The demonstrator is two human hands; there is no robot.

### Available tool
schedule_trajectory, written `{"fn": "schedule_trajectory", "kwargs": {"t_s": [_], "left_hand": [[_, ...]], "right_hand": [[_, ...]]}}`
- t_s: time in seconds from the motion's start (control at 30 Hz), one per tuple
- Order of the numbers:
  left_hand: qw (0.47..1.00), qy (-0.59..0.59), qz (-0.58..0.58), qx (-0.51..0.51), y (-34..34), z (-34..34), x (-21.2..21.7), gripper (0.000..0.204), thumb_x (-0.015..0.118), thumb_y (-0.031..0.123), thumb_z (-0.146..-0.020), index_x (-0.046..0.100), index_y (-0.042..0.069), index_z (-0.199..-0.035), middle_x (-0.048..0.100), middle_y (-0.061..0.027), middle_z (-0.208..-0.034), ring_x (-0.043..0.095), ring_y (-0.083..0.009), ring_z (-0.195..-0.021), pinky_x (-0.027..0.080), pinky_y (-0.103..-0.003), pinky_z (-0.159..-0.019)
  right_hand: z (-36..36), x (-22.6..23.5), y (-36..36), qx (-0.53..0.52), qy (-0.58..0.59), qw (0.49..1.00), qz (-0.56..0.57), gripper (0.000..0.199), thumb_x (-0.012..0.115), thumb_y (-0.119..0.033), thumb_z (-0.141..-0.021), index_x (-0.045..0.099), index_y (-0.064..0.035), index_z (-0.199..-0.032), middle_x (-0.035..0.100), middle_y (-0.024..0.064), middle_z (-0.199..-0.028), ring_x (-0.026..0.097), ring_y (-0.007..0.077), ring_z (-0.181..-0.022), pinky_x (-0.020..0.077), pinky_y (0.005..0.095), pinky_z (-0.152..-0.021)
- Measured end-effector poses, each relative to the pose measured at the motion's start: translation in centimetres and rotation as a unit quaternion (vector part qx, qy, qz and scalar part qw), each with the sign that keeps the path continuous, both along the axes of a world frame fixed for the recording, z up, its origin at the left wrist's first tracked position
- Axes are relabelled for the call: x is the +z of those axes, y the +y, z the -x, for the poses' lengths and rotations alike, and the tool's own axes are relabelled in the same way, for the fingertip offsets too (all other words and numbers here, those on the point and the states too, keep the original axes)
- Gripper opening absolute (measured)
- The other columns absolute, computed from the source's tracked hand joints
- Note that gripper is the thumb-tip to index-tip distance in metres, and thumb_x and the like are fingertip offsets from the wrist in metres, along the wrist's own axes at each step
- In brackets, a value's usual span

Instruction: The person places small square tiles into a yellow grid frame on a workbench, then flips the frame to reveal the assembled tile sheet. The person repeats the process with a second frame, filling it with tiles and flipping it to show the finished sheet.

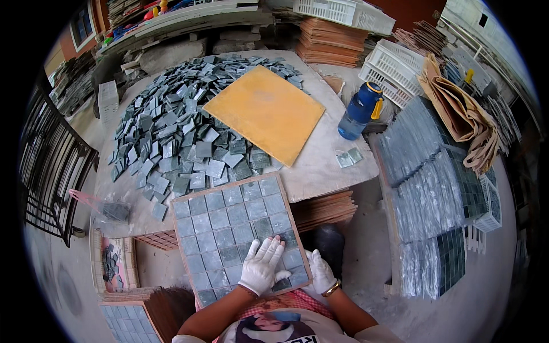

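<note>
A square framed tray (220, 228) set with rows of grey-green stone tiles is tilted in front of me, its far edge against the worktable. My left hand (263, 266), in a white glove, lies flat on the tiles near the tray's lower right, fingers stretched out and thumb apart. At the tray's right edge, my right hand (321, 274), also gloved, is closed on the frame; some of its fingers are hidden. Just beyond the tray, a large heap of loose stone tiles (171, 128) covers much of the table, with a yellow board (266, 111) lying over part of it.
The pale worktable (337, 177) also bears a blue bottle (360, 111) and two loose tiles (349, 157). To the right are stacked wrapped tile sheets (423, 188), folded brown paper (457, 114) and white crates (394, 68). Filled trays (131, 320) stand at the lower left.
</note>
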State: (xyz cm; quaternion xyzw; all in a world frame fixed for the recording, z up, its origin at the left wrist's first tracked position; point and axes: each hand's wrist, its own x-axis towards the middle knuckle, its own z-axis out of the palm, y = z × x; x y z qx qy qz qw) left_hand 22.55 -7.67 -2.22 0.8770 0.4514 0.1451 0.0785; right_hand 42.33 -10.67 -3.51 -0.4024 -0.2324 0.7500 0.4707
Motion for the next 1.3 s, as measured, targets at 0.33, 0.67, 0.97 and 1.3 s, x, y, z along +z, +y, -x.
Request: {"fn": "schedule_trajectory", "kwargs": {"t_s": [0.33, 0.67, 0.97, 1.3], "left_hand": [[0.970, -0.033, 0.053, -0.237, -2.8, -2.1, -0.4, 0.073, 0.056, 0.047, -0.079, 0.039, 0.010, -0.140, 0.041, -0.0075, -0.144, 0.041, -0.0200, -0.131, 0.021, -0.045, -0.111], [0.999, 0.021, 0.027, -0.040, 1.3, -0.5, 0.9, 0.070, 0.056, 0.048, -0.082, 0.042, 0.010, -0.138, 0.040, -0.0099, -0.144, 0.038, -0.0260, -0.132, 0.018, -0.052, -0.111], [0.970, 0.083, 0.017, 0.230, -3.5, 15.0, 0.6, 0.070, 0.051, 0.047, -0.087, 0.034, 0.006, -0.142, 0.033, -0.0142, -0.147, 0.032, -0.0329, -0.135, 0.016, -0.051, -0.111], [0.979, -0.002, 0.057, 0.194, -10.9, 9.3, 0.5, 0.083, 0.046, 0.062, -0.082, 0.038, 0.002, -0.139, 0.037, -0.0170, -0.144, 0.032, -0.0324, -0.135, 0.013, -0.056, -0.110]], "right_hand": [[-0.9, -0.5, 0.5, 0.035, 0.134, 0.988, 0.071, 0.075, 0.024, -0.062, -0.094, 0.039, -0.0013, -0.136, 0.052, 0.0135, -0.127, 0.054, 0.0235, -0.112, 0.0427, 0.0355, -0.097], [-0.6, 1.4, 0.7, 0.041, 0.150, 0.988, 0.017, 0.079, 0.029, -0.064, -0.092, 0.032, 0.0003, -0.139, 0.045, 0.0149, -0.135, 0.045, 0.0259, -0.124, 0.0373, 0.0385, -0.103], [-0.3, -0.6, -0.1, -0.008, 0.048, 0.999, 0.007, 0.068, 0.025, -0.054, -0.098, 0.038, 0.0013, -0.136, 0.048, 0.0120, -0.133, 0.048, 0.0214, -0.120, 0.0375, 0.0342, -0.102], [-0.1, -0.3, 0.2, 0.006, 0.039, 0.999, 0.037, 0.067, 0.029, -0.056, -0.096, 0.040, -0.0024, -0.134, 0.051, 0.0101, -0.131, 0.050, 0.0244, -0.118, 0.0375, 0.0361, -0.101]]}}
